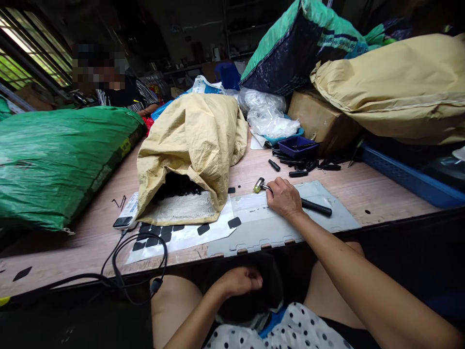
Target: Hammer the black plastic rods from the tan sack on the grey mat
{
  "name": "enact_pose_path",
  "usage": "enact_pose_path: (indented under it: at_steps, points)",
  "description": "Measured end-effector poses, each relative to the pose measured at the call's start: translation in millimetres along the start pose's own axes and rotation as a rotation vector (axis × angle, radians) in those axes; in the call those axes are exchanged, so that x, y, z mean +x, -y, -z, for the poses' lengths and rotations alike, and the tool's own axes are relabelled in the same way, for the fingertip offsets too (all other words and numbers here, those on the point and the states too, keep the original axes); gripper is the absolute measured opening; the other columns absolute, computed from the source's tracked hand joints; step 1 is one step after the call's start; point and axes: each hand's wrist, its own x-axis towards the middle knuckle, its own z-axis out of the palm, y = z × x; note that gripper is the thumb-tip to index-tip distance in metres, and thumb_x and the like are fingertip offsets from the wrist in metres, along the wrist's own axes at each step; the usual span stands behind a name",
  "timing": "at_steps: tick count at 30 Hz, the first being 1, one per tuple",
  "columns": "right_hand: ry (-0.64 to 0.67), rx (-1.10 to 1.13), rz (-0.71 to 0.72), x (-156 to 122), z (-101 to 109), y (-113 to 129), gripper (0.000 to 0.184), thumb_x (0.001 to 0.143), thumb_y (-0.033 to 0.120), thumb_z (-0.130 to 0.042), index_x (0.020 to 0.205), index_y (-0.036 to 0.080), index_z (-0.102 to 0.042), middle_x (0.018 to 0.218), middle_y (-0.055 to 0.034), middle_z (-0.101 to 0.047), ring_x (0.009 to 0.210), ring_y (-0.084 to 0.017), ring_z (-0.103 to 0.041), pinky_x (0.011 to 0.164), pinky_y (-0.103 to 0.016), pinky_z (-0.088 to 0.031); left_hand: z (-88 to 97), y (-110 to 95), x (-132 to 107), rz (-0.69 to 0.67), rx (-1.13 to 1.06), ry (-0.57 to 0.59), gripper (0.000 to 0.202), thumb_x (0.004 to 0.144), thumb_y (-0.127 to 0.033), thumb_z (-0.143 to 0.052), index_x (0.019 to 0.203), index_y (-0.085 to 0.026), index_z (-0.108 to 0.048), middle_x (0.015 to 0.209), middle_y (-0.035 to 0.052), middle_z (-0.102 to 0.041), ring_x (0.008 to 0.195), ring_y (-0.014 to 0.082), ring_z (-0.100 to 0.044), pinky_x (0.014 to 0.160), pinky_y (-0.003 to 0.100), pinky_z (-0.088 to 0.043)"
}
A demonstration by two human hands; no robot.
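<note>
My right hand (pixel 285 198) is wrapped round the metal shaft of a small hammer (pixel 316 207), which lies on a grey board (pixel 250 237) at the table's front edge. The hammer's head, with a yellowish face, points left, and its black grip sticks out to the right of my hand. Below the table edge, my left hand (pixel 241 281) hovers above a dark open bag (pixel 269 281) between my knees. Its fingers are curled in, and whatever they may hold is hidden. Left of the board, a beige sack (pixel 196 131) lies with its mouth open, showing dark pieces inside.
Black pads (pixel 234 222) lie on white sheets by the sack. Black handles (pixel 298 173) surround a purple tray (pixel 298 146). A green sack (pixel 61 165) fills the left side; a blue basket (pixel 407 174) stands right. A cable (pixel 116 257) loops over the front edge. A person (pixel 127 92) sits opposite.
</note>
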Motion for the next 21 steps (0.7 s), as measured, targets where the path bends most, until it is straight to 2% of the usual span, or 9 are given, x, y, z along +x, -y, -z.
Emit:
enact_pose_path:
  at_steps: [3, 4, 6, 9, 11, 12, 14, 18, 21]
  points:
    - [-0.013, -0.004, 0.0, -1, -2, 0, 0.022, 0.093, 0.026, -0.054, 0.105, 0.018, -0.071, 0.103, -0.0109, -0.063, 0.098, -0.025, -0.052, 0.082, -0.034, -0.036, 25.2, -39, -57, -0.095, -0.049, 0.474, 0.039, 0.079, -0.054, -0.077, 0.096, -0.019, -0.077, 0.076, 0.002, -0.07, 0.069, 0.0153, -0.063, 0.07, 0.028, -0.051]
    - [-0.018, -0.006, 0.0, -1, -3, 0, 0.022, 0.093, 0.026, -0.054, 0.104, 0.018, -0.071, 0.102, -0.0108, -0.062, 0.098, -0.025, -0.052, 0.082, -0.034, -0.036, 38.6, -51, -74, -0.145, -0.097, 0.508, 0.043, 0.081, -0.057, -0.075, 0.098, -0.018, -0.077, 0.076, 0.0036, -0.071, 0.069, 0.0153, -0.064, 0.068, 0.027, -0.051]
    - [-0.028, -0.006, 0.0, -1, -4, 0, 0.021, 0.093, 0.026, -0.054, 0.103, 0.018, -0.071, 0.102, -0.0105, -0.062, 0.098, -0.025, -0.052, 0.082, -0.035, -0.036, 71.2, -72, -95, -0.279, -0.19, 0.253, 0.043, 0.082, -0.057, -0.075, 0.093, -0.015, -0.075, 0.071, 0.0052, -0.071, 0.061, 0.0129, -0.061, 0.06, 0.024, -0.047]
    - [-0.035, -0.003, 0.001, -1, -5, -1, 0.021, 0.093, 0.026, -0.054, 0.104, 0.018, -0.071, 0.102, -0.0102, -0.062, 0.097, -0.024, -0.052, 0.082, -0.034, -0.035, 125.1, -89, -89, -0.469, -0.32, -0.511, 0.037, 0.077, -0.051, -0.077, 0.08, -0.014, -0.07, 0.068, 0.0037, -0.068, 0.055, 0.0093, -0.054, 0.054, 0.02, -0.04]
    - [-0.034, -0.004, 0.001, -1, -4, 0, 0.021, 0.093, 0.026, -0.054, 0.104, 0.019, -0.07, 0.102, -0.01, -0.062, 0.098, -0.024, -0.052, 0.082, -0.034, -0.035, 156.4, -94, -66, -0.431, -0.34, -0.989, 0.032, 0.078, -0.046, -0.073, 0.083, -0.014, -0.07, 0.073, 0.0039, -0.069, 0.056, 0.0098, -0.053, 0.051, 0.02, -0.039]
    - [-0.031, -0.005, 0.0, -1, -4, 0, 0.021, 0.093, 0.026, -0.054, 0.104, 0.019, -0.07, 0.102, -0.0099, -0.062, 0.098, -0.024, -0.052, 0.082, -0.034, -0.035, 169.0, -95, -53, -0.368, -0.312, -1.157, 0.03, 0.079, -0.043, -0.069, 0.087, -0.014, -0.071, 0.076, 0.0047, -0.071, 0.056, 0.011, -0.055, 0.051, 0.021, -0.039]
    - [-0.021, -0.004, -0.004, -1, -3, 0, 0.021, 0.093, 0.026, -0.053, 0.104, 0.019, -0.07, 0.103, -0.01, -0.062, 0.099, -0.024, -0.052, 0.082, -0.034, -0.035, 187.2, -100, -29, -0.217, -0.164, -1.324, 0.028, 0.082, -0.038, -0.063, 0.093, -0.015, -0.074, 0.08, 0.0071, -0.074, 0.061, 0.0159, -0.062, 0.055, 0.024, -0.044]
    - [0.0, 0.004, -0.007, 0, 0, 1, 0.022, 0.094, 0.026, -0.053, 0.105, 0.018, -0.07, 0.103, -0.0102, -0.063, 0.099, -0.024, -0.052, 0.084, -0.034, -0.035, 201.4, -113, -4, 0.065, 0.172, -1.431, 0.024, 0.076, -0.032, -0.071, 0.093, -0.017, -0.078, 0.096, 0.0173, -0.078, 0.093, 0.0325, -0.073, 0.074, 0.036, -0.053]
    - [0.0, 0.001, -0.006, 0, 0, 1, 0.022, 0.094, 0.026, -0.053, 0.105, 0.018, -0.07, 0.103, -0.0103, -0.063, 0.099, -0.024, -0.052, 0.084, -0.034, -0.036, 204.7, -122, -2, 0.226, 0.235, -1.459, 0.029, 0.071, -0.03, -0.078, 0.096, -0.016, -0.079, 0.106, 0.0251, -0.076, 0.105, 0.0404, -0.071, 0.08, 0.044, -0.054]
